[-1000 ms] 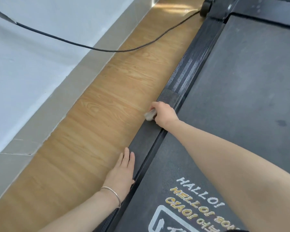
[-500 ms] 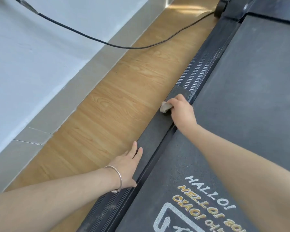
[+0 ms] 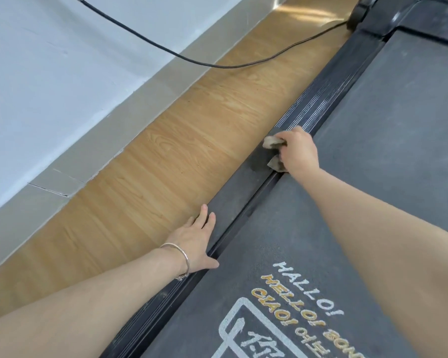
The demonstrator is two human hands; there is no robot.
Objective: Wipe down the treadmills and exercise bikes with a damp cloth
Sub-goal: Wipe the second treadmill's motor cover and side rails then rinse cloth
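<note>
Head view, single entry.

Step in hand, as judged: wiping the treadmill side rail (image 3: 243,192) lengthwise, towards the front end.

- Right hand (image 3: 299,151): fingers curled round a bunched cloth (image 3: 270,143), pressing it onto the rail where the smooth stretch meets the ribbed tread strip (image 3: 321,96); one corner of the cloth pokes out under the heel of the hand.
- Left hand (image 3: 193,240): fingers straight and together, palm flat on the rail's outer edge, thumb spread towards the belt (image 3: 388,130); holds nothing; serves as a brace.
- Advice: work in long overlapping strokes along the rail; on the ribs, run the cloth with the grooves, not across them, so dust lifts out; refold to a clean face when soiled; keep the cloth out of the gap beside the belt.

Materials and shapes.

- Cloth: beige-grey, soft, crumpled; a darker patch on the rail beside it looks damp.
- Rail: long, narrow, matt black; smooth near the hands, finely grooved farther on.
- Belt: dark grey, grainy, broad and flat; white and yellow printed lettering (image 3: 308,290) at the near end.
- Floor (image 3: 166,156): wood-grain laminate, light sheen.
- Skirting (image 3: 101,140): grey, flat, with a cracked joint.
- Cable (image 3: 192,62): thin, black, slack, running towards the treadmill's front corner.
- Bangle (image 3: 184,257): thin metal, on the left wrist.
</note>
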